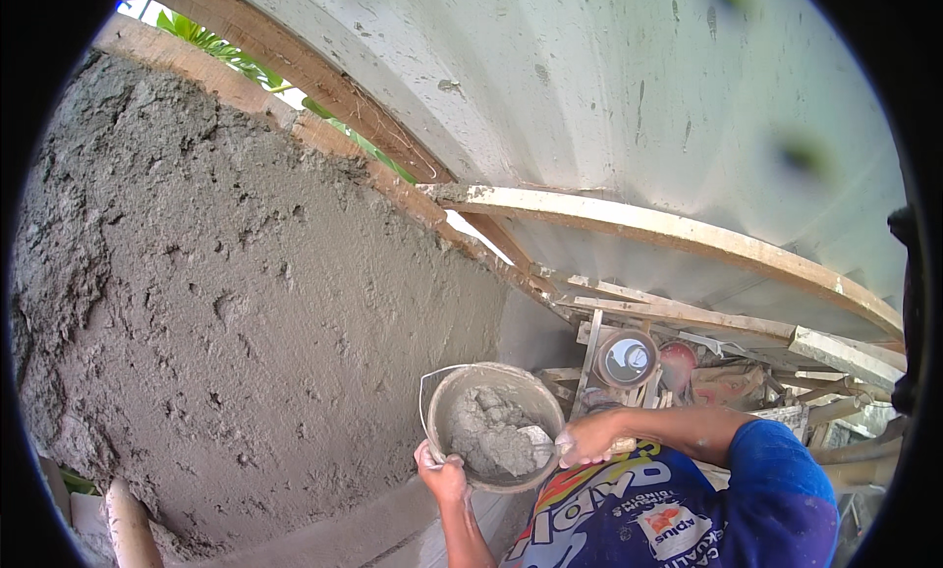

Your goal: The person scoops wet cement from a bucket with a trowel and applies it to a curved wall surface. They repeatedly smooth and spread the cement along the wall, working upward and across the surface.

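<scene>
Close to my body is a round bucket [442,396] with a thin wire handle hanging over its left side. Wet grey mortar [491,423] lies heaped inside it. My left hand [444,477] grips the bucket's rim at the lower left, thumb over the edge. On the opposite side, my right hand [587,438] is closed round a trowel [536,436], its blade resting in the mortar and partly buried. Just left of the bucket rises a wall [265,283] coated in damp grey mortar, smoother near the bucket and rough toward the far left.
Corrugated sheets [629,86] slope overhead on a wooden beam [678,232]. A second bucket [627,359] with pale liquid and a reddish container [676,364] stand beyond my right arm, among loose boards. A pole [131,529] stands at the lower left.
</scene>
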`<action>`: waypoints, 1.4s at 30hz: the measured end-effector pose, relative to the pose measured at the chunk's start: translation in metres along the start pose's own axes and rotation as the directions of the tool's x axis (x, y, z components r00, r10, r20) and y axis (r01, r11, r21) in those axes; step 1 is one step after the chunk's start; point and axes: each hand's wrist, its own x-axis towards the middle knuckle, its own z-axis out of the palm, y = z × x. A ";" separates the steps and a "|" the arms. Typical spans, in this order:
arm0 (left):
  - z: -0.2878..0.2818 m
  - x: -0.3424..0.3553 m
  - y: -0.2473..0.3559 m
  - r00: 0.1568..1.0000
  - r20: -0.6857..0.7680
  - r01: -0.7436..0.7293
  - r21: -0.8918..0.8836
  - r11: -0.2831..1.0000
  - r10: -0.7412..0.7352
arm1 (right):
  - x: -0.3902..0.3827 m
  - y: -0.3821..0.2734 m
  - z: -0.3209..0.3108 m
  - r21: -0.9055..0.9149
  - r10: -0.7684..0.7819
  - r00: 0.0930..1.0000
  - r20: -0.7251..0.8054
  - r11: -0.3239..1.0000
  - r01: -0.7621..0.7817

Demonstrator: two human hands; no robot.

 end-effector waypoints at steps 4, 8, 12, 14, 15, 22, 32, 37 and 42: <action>-0.009 -0.004 -0.007 0.995 -0.050 0.090 -0.047 0.995 -0.092 | -0.014 -0.006 -0.006 0.238 -0.108 0.994 -0.011 0.965 0.107; -0.017 -0.009 -0.024 0.990 -0.102 0.087 -0.123 0.989 -0.100 | -0.038 -0.037 -0.028 0.569 -0.311 0.932 -0.188 0.739 0.362; -0.030 -0.014 -0.044 0.981 -0.151 0.102 -0.111 0.989 -0.118 | -0.055 -0.080 -0.068 0.546 -0.503 0.709 -0.494 0.455 0.703; -0.038 -0.018 -0.052 0.982 -0.148 0.105 -0.100 0.989 -0.119 | -0.055 -0.100 -0.086 0.369 -0.577 0.482 -0.659 0.309 0.876; -0.042 -0.021 -0.055 0.975 -0.169 0.129 -0.086 0.988 -0.142 | -0.049 -0.111 -0.097 0.201 -0.581 0.333 -0.743 0.281 0.938; -0.052 -0.053 -0.052 0.957 -0.203 0.167 -0.207 0.964 -0.210 | 0.044 -0.204 -0.179 -0.581 -0.302 -0.504 -0.809 0.536 0.612; -0.090 -0.077 -0.085 0.863 -0.377 0.276 -0.205 0.939 -0.336 | 0.051 -0.123 -0.021 -0.551 -0.803 0.147 -0.578 0.516 0.656; -0.102 -0.083 -0.097 0.842 -0.392 0.315 -0.198 0.928 -0.370 | 0.090 -0.164 -0.093 -0.360 -0.442 -0.048 -0.896 0.655 0.664; -0.105 -0.090 -0.098 0.822 -0.403 0.335 -0.230 0.914 -0.403 | 0.128 -0.217 -0.136 -0.065 -0.250 0.088 -0.964 0.546 0.835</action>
